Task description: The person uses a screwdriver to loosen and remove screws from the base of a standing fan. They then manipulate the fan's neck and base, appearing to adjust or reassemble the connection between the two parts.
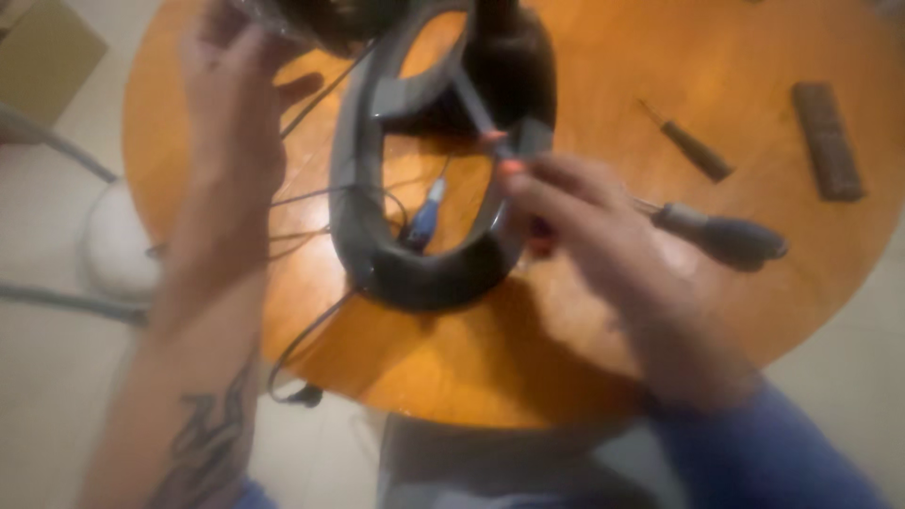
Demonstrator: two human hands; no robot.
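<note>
Round wooden bench carries a black oval frame; my right hand fingers pinch a thin tool there, best kept steady, left hand gripping something blurred.

Round wooden table; dark-handled screwdriver, smaller screwdriver, brown bar, cardboard box on floor

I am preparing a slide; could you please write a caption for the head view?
Right hand touches a grey ring-shaped frame on a round wooden table; left hand rests beside it.
</note>
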